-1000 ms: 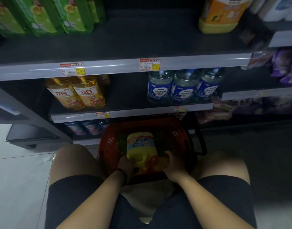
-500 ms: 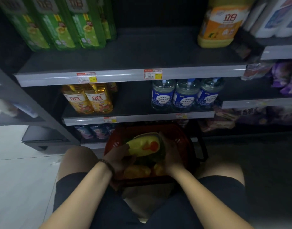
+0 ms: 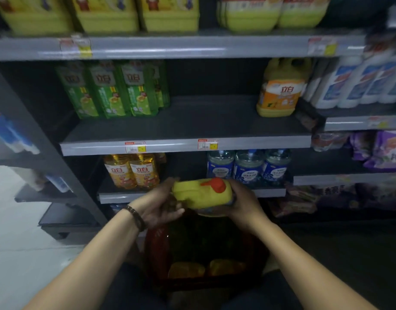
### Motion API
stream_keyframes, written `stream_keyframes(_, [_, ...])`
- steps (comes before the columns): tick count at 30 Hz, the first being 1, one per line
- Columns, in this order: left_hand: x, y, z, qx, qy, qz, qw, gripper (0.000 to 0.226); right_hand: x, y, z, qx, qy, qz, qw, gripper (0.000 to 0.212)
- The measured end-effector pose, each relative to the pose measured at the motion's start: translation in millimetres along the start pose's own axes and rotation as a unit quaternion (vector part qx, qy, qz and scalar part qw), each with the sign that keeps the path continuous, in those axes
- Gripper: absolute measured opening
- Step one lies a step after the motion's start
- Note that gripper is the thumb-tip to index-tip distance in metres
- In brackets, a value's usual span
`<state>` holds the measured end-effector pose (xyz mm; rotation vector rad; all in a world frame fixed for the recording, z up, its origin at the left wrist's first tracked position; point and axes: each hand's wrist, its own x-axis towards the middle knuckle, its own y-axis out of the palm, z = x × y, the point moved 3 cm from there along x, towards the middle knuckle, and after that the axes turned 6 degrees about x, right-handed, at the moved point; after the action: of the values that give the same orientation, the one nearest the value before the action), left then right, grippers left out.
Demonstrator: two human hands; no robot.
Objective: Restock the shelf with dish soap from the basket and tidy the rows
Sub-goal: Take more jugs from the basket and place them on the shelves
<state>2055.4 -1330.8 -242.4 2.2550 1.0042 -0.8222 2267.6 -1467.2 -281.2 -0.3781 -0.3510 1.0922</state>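
left hand (image 3: 161,204) and right hand (image 3: 244,202) grip the soap bottle (image 3: 201,195) at its ends, long axis left-right, over the basket (image 3: 154,249); shelf (image 3: 186,145) lies far, higher.

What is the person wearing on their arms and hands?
Both arms are bare, with no sleeves showing. Neither the left hand nor the right hand has a glove. A dark bracelet circles the left wrist.
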Motion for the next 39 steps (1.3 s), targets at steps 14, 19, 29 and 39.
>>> stream_keyframes(14, [-72,86,-110,0.293,0.397,0.030,0.869,0.061,23,-135,145,0.132,-0.030,-0.089,0.987,0.043])
stream_keyframes(19, [-96,131,-166,0.223,0.453,0.073,0.860,0.053,32,-193,199,0.155,-0.080,-0.104,0.979,0.052])
stream_keyframes(29, [-133,227,-281,0.184,0.501,0.084,0.841,0.047,79,-290,245,0.001,-0.131,-0.229,0.964,0.096])
stream_keyframes(39, [-96,310,-370,0.160,0.497,0.034,0.853,0.053,156,-388,265,0.039,-0.073,-0.231,0.970,0.061])
